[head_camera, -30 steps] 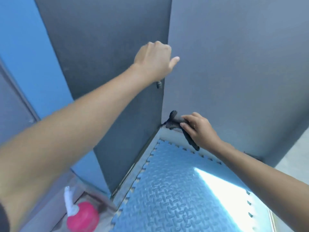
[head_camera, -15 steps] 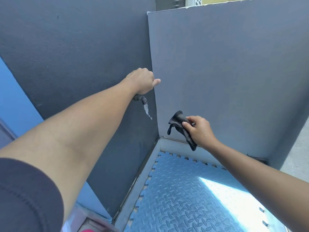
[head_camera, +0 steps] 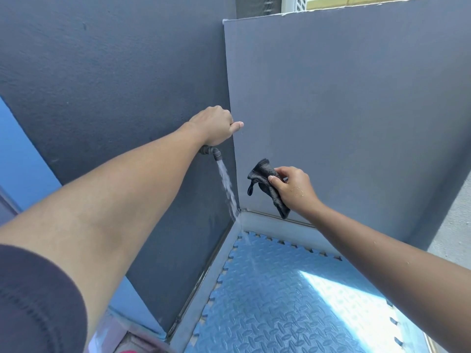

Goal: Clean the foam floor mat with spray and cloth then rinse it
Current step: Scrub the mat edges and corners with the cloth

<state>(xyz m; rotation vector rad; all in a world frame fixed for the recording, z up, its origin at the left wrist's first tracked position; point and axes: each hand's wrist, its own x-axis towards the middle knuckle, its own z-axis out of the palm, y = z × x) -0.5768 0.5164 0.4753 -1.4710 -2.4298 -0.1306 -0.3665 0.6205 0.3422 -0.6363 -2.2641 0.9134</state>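
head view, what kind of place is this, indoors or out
Probably an outdoor wash corner, such as a balcony or yard. A wall tap runs water onto a sunlit blue foam mat, and the painted wall ends below open daylight.

Two bare forearms in view, no gloves, no watch, no rings visible. Left arm (head_camera: 122,212) has a dark short sleeve (head_camera: 33,301) with a ribbed knit texture at the upper arm, hem ending above the elbow. Right arm (head_camera: 382,253) bare throughout, with a few water droplets on the right hand (head_camera: 295,189) and forearm.
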